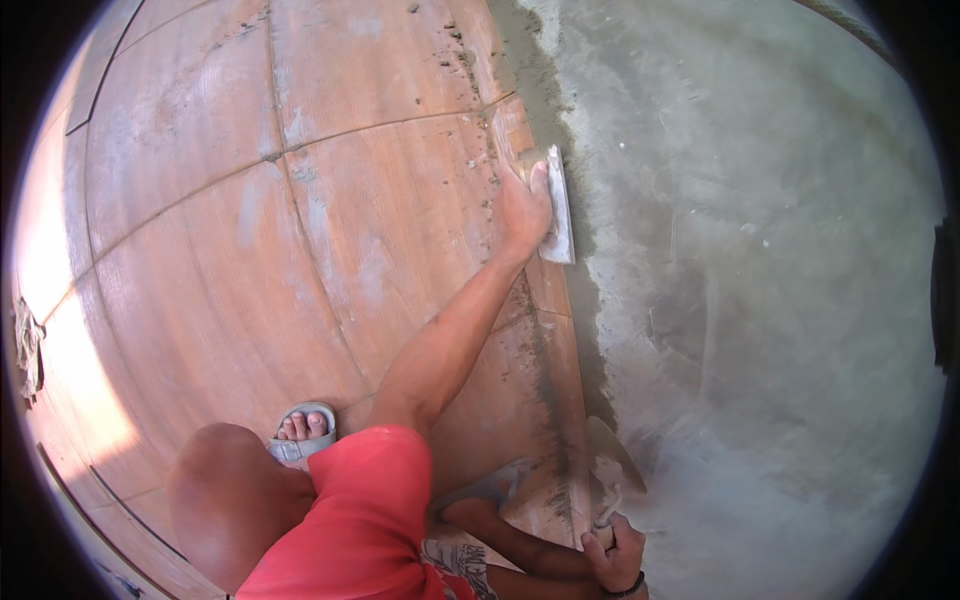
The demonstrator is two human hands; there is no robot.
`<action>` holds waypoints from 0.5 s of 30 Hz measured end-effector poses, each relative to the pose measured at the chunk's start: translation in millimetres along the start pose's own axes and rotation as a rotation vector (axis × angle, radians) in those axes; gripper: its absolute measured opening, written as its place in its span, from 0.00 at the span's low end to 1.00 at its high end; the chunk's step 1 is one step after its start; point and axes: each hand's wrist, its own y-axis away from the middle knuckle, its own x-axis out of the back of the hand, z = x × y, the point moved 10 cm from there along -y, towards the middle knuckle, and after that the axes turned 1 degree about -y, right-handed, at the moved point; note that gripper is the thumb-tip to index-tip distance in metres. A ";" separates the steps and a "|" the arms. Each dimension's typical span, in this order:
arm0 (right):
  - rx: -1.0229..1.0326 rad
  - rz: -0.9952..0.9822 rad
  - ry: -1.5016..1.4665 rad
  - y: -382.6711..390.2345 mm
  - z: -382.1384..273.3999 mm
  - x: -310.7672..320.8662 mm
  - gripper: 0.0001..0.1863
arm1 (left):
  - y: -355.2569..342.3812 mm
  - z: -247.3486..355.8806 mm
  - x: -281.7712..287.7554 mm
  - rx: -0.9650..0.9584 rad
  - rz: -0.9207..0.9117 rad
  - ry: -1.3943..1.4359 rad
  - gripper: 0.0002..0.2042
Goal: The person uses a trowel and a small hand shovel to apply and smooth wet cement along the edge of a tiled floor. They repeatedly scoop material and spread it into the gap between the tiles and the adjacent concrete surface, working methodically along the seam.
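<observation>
Left hand (pixel 524 205) grips float (pixel 558 205) at the tile edge (pixel 545 290); keep it flat. Right hand (pixel 615 552) holds trowel (pixel 612 460) nearer that edge.

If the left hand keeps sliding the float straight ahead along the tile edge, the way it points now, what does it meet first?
Probably the wet mortar ridge along the tile border. The left hand points up-frame, its grip on the float; ahead lie mortar crumbs on the tiles, then that grey band. Depth is unclear.
</observation>
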 end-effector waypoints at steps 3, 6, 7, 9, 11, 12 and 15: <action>0.020 0.031 0.030 6.2 2.3 -9.2 0.18 | -81.2 29.2 12.8 -0.054 0.081 -0.134 0.23; -0.125 0.010 -0.057 1.6 1.0 -13.8 0.19 | -80.8 33.6 -5.6 -0.029 0.081 -0.213 0.24; -0.117 -0.026 -0.039 6.7 9.5 -18.4 0.20 | -66.8 34.3 -16.1 0.017 0.024 -0.219 0.24; -0.081 -0.099 -0.010 16.2 34.2 -29.8 0.21 | -21.7 28.0 -33.9 0.054 -0.062 -0.214 0.23; 0.004 -0.093 -0.027 6.5 19.3 -29.8 0.20 | 33.7 11.0 -48.2 0.050 -0.147 -0.160 0.21; 0.050 -0.093 -0.033 0.8 8.7 -28.2 0.20 | 62.2 1.2 -49.0 -0.029 -0.165 -0.125 0.21; 0.045 0.024 -0.017 -17.8 -25.9 -9.9 0.18 | 130.1 -29.6 -38.5 0.034 -0.240 -0.076 0.20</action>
